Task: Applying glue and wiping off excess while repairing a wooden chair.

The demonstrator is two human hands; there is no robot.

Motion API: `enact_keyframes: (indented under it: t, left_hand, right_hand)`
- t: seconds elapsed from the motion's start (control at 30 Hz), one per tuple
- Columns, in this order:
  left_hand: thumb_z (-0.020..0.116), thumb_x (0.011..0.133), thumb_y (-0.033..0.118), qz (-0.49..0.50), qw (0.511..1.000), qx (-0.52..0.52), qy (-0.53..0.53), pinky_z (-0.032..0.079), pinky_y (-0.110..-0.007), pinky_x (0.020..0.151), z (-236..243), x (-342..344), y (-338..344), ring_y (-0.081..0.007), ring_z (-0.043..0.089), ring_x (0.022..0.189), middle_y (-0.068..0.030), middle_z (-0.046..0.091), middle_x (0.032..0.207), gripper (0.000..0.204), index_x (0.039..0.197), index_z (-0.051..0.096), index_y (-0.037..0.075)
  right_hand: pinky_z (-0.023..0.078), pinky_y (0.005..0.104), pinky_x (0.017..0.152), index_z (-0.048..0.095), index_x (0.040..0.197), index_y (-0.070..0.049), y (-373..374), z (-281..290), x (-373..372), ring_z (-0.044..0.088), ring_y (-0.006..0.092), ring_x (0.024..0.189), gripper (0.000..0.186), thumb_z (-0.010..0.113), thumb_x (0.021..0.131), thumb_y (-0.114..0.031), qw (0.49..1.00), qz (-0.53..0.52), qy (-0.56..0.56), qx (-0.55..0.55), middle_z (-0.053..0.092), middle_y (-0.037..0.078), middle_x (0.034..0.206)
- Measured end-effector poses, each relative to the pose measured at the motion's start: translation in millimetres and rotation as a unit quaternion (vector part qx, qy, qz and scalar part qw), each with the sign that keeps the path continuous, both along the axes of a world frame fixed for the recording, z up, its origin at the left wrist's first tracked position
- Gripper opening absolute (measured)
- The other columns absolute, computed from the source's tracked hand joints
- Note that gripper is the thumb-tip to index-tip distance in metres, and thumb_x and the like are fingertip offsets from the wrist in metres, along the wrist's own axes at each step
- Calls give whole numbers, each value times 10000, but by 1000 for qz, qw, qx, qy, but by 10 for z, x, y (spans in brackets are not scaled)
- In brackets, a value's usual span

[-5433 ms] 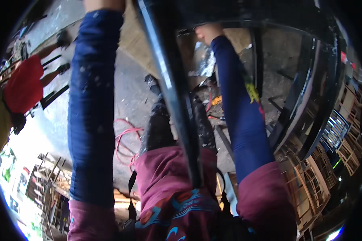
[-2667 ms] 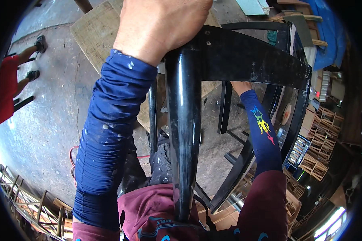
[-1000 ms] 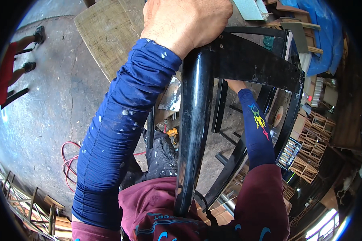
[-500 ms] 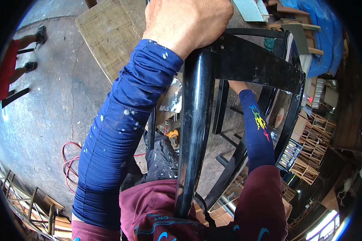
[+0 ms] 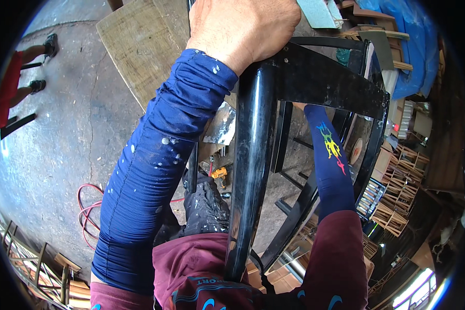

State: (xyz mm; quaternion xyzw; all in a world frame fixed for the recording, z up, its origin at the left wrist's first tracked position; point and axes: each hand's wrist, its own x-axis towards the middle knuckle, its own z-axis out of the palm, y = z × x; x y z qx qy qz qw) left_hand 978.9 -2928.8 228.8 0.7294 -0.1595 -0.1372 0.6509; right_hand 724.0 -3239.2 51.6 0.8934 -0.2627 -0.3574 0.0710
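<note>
A glossy black chair frame (image 5: 252, 150) stands close against my body, with one long post running up from my waist. My left hand (image 5: 245, 31) is curled over the top of that post, its back toward me; the fingertips are hidden, and the upper edge of the view cuts the hand off. Beside it, a broad curved black rail (image 5: 333, 80) joins the post to the far side of the frame. Reaching through behind this rail is my right arm, and only a sliver of my right hand (image 5: 298, 105) shows below the rail. Its fingers are out of sight.
A worn wooden board (image 5: 139, 49) lies beyond my left arm. Near my legs are a yellow power tool (image 5: 219, 173) and a looped red hose (image 5: 81, 212) on the concrete floor. Another person's legs (image 5: 33, 51) show at far left. Wooden frames (image 5: 403, 181) are stacked at right, below blue sheeting (image 5: 421, 49).
My right arm has shifted slightly left and upward, and less of the right hand shows below the rail. My left hand stays on the post, almost unmoved.
</note>
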Motion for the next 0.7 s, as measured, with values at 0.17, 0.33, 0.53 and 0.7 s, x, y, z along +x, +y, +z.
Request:
enact_keyframes:
  t: [0.17,0.33,0.53,0.7]
  left_hand:
    - [575,821,156,-44,999,-17,-14,538,-399,716,74,48,-7,-353,678,704,-254,650,718,710,1402,346,-181]
    - [579,818,178,-34,999,3,30,536,-428,797,171,22,-12,-402,676,836,-300,669,891,729,1430,347,-143]
    - [579,826,214,22,998,39,-40,454,-463,1010,-18,-19,-67,-460,561,1133,-357,577,1189,769,1483,322,-92]
    - [603,813,145,-21,999,39,10,519,-341,661,90,37,-29,-241,609,618,-204,643,760,746,1443,339,-154]
  right_hand:
    - [92,417,1261,273,1586,-138,-45,-18,7,148,295,1537,743,433,1008,-576,999,31,-21,-19,179,118,1667]
    - [73,405,1266,259,1590,-141,-30,-116,2,127,273,1542,746,435,1009,-575,995,72,-54,-33,169,100,1671]
    - [61,432,1263,249,1593,-142,5,-258,-162,104,322,1543,764,431,999,-587,982,-5,-181,49,156,109,1673]
    - [121,451,1249,330,1560,-147,-74,-521,-370,179,341,1518,706,490,986,-525,983,28,-181,18,231,133,1644]
